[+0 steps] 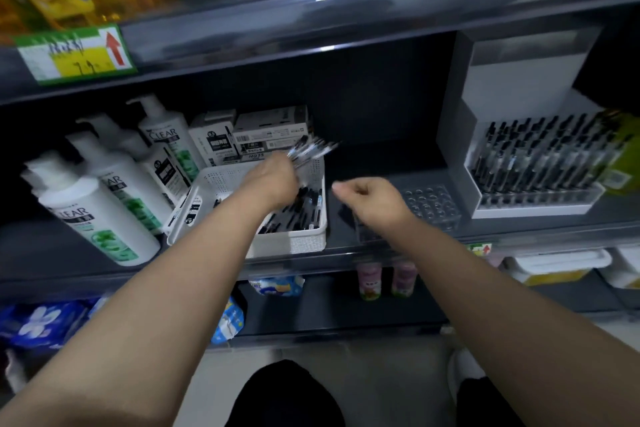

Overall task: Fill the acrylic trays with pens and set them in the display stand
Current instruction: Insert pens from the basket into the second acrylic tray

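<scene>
Left hand (273,177): fingers clamped on pens (311,149), tips pointing up-right, above the basket (298,243).
Tray (433,206): we see it rightward of them — beside the right hand (370,201), whose curled fingers' hold we cannot tell.

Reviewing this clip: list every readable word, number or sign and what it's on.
"CLEAR": back pump bottle.
"CLEAR", first letter partly cut off: front pump bottle.
"0.5": pen box.
Red up arrow: shelf price tag; its writing is blurred.
Labels on the stacked boxes: too small to read.
</scene>
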